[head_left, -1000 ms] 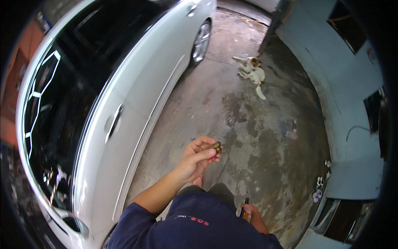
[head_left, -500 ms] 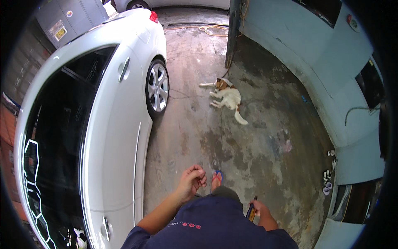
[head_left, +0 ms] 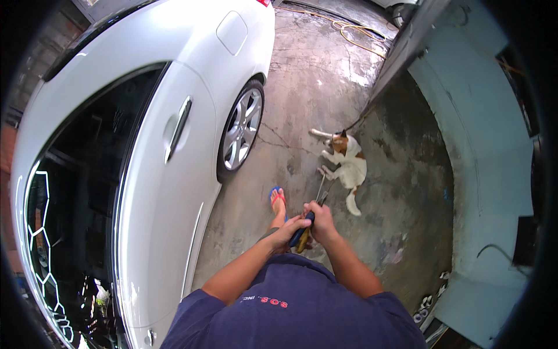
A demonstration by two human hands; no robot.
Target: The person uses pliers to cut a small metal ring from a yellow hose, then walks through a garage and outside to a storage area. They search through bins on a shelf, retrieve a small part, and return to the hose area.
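Observation:
Close together before my chest, my left hand point(head_left: 290, 230) and my right hand point(head_left: 323, 223) are both closed around hand tools. A dark handle point(head_left: 297, 237), like a screwdriver's, runs between them, with my left fingers and thumb against it. Below it shows a yellow-and-black handle point(head_left: 303, 241), partly covered by my right hand. Thin metal shafts point(head_left: 321, 189) stick out ahead of my right fist. The fingers overlap, so which shaft belongs to which handle I cannot tell.
To the left stands a white car point(head_left: 168, 203), its rear wheel point(head_left: 242, 128) ahead. A white and brown dog point(head_left: 350, 167) lies on the concrete floor, near a metal post point(head_left: 401, 64). A yellow hose point(head_left: 360, 34) lies further off. A pale blue wall point(head_left: 476, 145) and shoes point(head_left: 426, 302) are at right.
My hands have come together at the middle; earlier they were apart, the right with a yellow-and-black tool. My left hand now grips a dark handle. The view has turned, and a sandalled foot shows further left.

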